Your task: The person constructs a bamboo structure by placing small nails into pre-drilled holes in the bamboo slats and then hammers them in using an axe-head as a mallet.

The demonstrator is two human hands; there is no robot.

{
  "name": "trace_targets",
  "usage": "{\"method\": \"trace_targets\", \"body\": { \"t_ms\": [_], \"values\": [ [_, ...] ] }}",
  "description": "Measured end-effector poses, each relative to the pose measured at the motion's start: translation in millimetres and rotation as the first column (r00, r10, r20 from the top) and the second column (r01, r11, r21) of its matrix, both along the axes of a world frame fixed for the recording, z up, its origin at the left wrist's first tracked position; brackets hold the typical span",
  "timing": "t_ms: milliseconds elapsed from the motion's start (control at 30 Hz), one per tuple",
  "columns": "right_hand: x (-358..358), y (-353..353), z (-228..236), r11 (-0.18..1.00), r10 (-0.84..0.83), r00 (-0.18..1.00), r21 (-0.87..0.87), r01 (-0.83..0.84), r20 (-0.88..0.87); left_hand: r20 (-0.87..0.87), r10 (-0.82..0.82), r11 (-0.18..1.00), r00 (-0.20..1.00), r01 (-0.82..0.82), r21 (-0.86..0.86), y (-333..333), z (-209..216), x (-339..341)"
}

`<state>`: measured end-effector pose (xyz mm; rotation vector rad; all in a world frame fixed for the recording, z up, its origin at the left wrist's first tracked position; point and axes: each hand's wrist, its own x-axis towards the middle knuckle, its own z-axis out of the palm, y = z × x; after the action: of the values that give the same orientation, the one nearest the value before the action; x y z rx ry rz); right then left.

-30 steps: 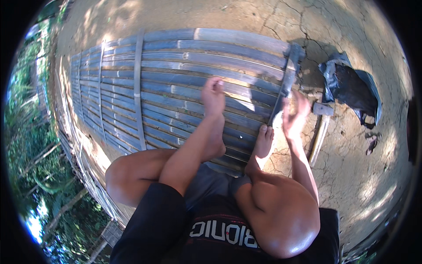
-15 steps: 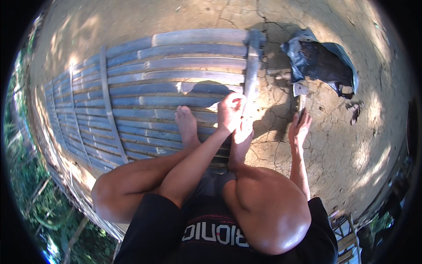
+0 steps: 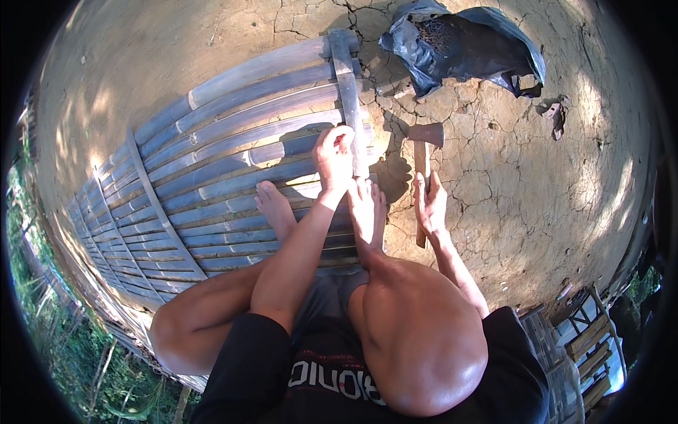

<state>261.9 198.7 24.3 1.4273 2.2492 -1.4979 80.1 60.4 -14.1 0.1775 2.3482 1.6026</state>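
My right hand point(image 3: 432, 201) is wrapped around the wooden handle of a hatchet point(image 3: 426, 134), whose rusty, flared metal head points away from me over the cracked ground. My left hand point(image 3: 334, 155) is closed in a pinch beside the flat end crosspiece point(image 3: 346, 85) of a bamboo slat panel point(image 3: 233, 141). Whatever its fingers hold, if anything, is too small to make out. My right foot point(image 3: 367, 212) rests against the near end of that crosspiece, while my left foot point(image 3: 275, 208) stands on the slats.
A crumpled dark plastic bag point(image 3: 487, 53), with thin dark bits at its opening, lies at the far right. A dry leaf point(image 3: 556, 119) is on the cracked earth beside it. More thin crosspieces point(image 3: 159, 198) span the panel to the left. Greenery point(image 3: 70, 353) borders the lower left.
My right hand has lifted the hatchet and turned it so its head shows broadside. The view has shifted right, and my left hand stays pinched by the crosspiece.
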Motion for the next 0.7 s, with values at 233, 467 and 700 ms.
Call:
{"method": "trace_targets", "body": {
  "t_ms": [233,467,700],
  "values": [
    [-17.7,2.4,26.0,0.988,0.149,0.989,0.046,-0.149,0.008,-0.154,-0.055,0.990,0.986,0.034,-0.138,6.5,2.9,1.7],
    [-32.4,-2.1,36.8,0.982,0.151,0.988,-0.116,-0.147,0.029,-0.245,-0.073,0.986,0.967,0.032,-0.164,7.5,1.3,4.8],
    [-42.1,-2.3,46.8,0.961,0.270,0.958,-0.094,-0.261,0.093,-0.208,-0.034,0.987,0.977,0.000,-0.162,8.3,-2.2,6.9]
  ]
}}
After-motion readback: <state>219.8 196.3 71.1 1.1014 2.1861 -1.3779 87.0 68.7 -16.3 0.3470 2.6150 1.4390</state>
